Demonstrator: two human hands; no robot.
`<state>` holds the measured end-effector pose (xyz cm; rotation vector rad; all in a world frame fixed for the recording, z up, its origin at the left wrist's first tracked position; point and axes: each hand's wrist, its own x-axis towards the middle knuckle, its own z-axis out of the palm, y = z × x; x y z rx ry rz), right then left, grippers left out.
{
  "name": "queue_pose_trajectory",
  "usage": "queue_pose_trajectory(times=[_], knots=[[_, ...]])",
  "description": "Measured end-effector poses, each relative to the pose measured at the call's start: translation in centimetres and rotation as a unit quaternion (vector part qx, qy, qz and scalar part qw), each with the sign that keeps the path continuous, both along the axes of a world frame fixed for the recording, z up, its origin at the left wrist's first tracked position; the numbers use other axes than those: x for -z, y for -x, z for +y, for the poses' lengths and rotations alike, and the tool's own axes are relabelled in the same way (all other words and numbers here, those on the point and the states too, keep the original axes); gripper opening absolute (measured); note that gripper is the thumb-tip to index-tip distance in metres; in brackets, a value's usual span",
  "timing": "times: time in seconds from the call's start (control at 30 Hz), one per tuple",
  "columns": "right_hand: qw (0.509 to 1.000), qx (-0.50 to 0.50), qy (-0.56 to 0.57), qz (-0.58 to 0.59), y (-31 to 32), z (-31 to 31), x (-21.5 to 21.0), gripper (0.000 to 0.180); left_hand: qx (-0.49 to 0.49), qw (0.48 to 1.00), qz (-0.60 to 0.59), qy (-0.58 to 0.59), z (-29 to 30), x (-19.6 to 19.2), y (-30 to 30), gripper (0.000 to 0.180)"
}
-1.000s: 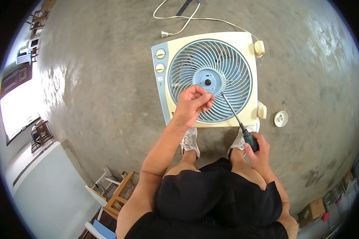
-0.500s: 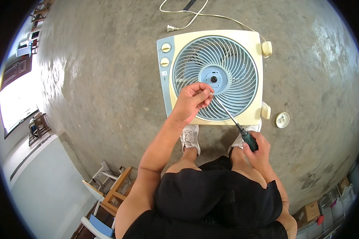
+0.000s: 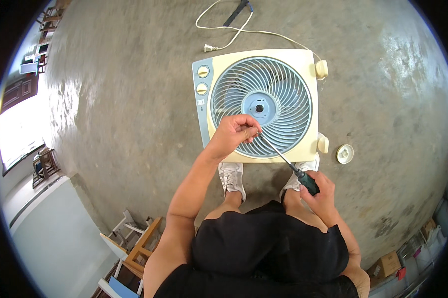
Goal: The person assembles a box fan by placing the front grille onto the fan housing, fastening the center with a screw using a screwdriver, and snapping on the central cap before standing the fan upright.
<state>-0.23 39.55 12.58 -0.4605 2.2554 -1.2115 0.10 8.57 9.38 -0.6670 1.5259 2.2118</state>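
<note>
A cream box fan (image 3: 286, 94) lies face up on the floor, its light-blue grille uppermost. At the grille's middle is a round blue hub (image 3: 264, 116) with a dark hole. My left hand (image 3: 232, 135) is above the grille just below the hub, thumb and forefinger pinched together. Whatever sits in that pinch is too small to name. My right hand (image 3: 322, 196) grips the dark green handle of a screwdriver (image 3: 307, 183). Its thin metal shaft slants up and left across the fan's near edge, and the tip reaches close to my left fingertips.
A round cream cap (image 3: 345, 154) lies on the floor to the fan's right. The white power cord (image 3: 278, 34) and its plug curl beyond the fan, near a dark strip (image 3: 236, 12). My white shoes touch the fan's near edge. Wooden chairs (image 3: 142, 243) stand at lower left.
The fan and the things around it sit slightly lower and further left in view. My left hand has drawn a little away from the hub; my right hand still grips the screwdriver.
</note>
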Motion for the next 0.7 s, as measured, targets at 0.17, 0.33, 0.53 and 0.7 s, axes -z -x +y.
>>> queue_pose_trajectory(times=[0.17,0.33,0.53,0.7], knots=[[0.996,0.011,-0.003,-0.092,1.0,0.5,-1.5,0.031,0.069,0.997,0.001,0.033,-0.2,-1.2,1.5,0.005],[0.996,-0.015,0.011,-0.087,1.8,1.5,-2.8,0.031,0.143,0.985,0.007,0.100,-0.2,-0.8,1.7,0.010],[0.999,-0.034,-0.014,-0.027,1.6,1.4,-3.9,0.038,0.031,0.999,-0.010,-0.017,0.1,0.0,0.4,0.009],[1.000,-0.014,-0.009,-0.007,2.9,0.4,-6.7,0.039,-0.088,0.984,0.040,-0.146,0.5,-1.8,2.7,0.010]])
